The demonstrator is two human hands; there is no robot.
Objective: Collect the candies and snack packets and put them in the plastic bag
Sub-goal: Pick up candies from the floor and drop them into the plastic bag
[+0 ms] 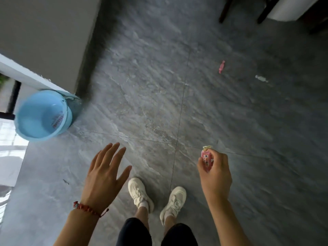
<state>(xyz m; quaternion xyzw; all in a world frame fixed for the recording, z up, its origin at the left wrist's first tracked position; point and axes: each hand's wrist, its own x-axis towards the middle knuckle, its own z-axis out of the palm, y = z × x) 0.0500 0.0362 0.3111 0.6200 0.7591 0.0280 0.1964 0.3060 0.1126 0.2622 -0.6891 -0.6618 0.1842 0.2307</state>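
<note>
My right hand (215,172) is closed around a pink wrapped candy (206,158) with a twisted pale end sticking out above my fingers. My left hand (104,172) hovers flat over the floor, fingers spread, holding nothing; a red braided bracelet sits on that wrist. Farther off on the grey floor lies another pink wrapped candy (221,66), and to its right a clear or whitish wrapped candy (261,78). No plastic bag is in view.
A light blue bucket (42,115) stands at the left, against the corner of a grey wall (53,32). Dark chair legs (225,9) and white furniture are at the top right. My feet in white sneakers (140,192) stand on the grey tiled floor.
</note>
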